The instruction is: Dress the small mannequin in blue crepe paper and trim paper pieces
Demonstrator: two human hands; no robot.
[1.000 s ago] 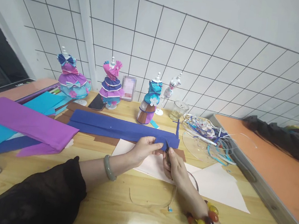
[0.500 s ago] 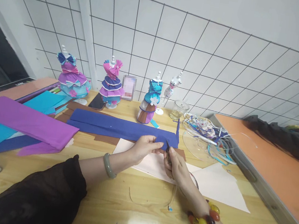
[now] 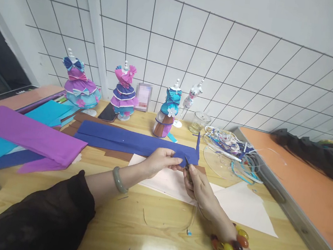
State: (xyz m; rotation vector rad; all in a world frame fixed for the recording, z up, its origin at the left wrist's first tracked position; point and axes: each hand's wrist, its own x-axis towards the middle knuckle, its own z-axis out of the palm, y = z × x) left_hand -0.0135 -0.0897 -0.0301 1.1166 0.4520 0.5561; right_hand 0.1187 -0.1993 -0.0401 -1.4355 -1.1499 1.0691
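Pale wooden table [image 3: 118, 235] fills my lower view. Long, flat strip of dark-blue material [image 3: 127, 138] lies across its middle; pale pink flat sheet [image 3: 173, 184] nearer me, partly under the hands. I have the left hand [image 3: 158, 163] pinched on the small dark-blue piece [image 3: 181, 156], in front of the strip's right end. Right hand [image 3: 199, 188] closed around small dark-bladed scissors [image 3: 188, 172], tip at the piece.
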